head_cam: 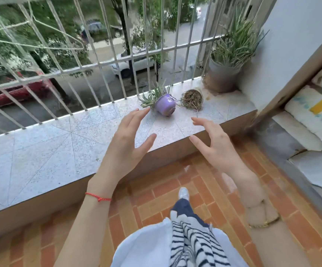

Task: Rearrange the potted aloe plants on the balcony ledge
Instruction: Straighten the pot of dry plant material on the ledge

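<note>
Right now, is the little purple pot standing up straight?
No, the purple pot lies tipped on its side on the ledge, its plant pointing toward the railing.

Two spread, empty hands, left hand (126,140) and right hand (215,144), are held above the ledge (59,151), near a tipped purple pot (165,105) and an overturned pot (192,99).
</note>
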A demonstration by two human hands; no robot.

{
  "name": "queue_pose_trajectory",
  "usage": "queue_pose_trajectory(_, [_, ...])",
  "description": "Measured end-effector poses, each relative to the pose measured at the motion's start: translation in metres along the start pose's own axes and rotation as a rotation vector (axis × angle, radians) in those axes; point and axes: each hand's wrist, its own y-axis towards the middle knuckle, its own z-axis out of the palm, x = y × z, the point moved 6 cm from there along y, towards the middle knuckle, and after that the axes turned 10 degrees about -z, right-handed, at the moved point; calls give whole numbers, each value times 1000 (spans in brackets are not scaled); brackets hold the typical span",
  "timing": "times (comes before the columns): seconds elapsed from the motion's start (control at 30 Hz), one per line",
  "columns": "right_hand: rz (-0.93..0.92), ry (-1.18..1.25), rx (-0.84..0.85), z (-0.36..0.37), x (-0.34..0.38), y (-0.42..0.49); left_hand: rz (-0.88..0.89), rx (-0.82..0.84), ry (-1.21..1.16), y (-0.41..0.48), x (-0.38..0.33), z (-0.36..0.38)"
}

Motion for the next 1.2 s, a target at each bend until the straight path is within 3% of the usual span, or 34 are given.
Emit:
queue_pose_trajectory(0.43, [-59, -7, 173, -39, -137, 200, -66, 22, 66, 210, -3, 97])
queue_pose_trajectory(0.9, [-1, 68, 198, -33, -212, 289, -192, -22, 15, 302, 27, 126])
queue_pose_trajectory(1.2, [41, 74, 142, -42, -239, 341, -185, -15, 3, 362, 39, 135])
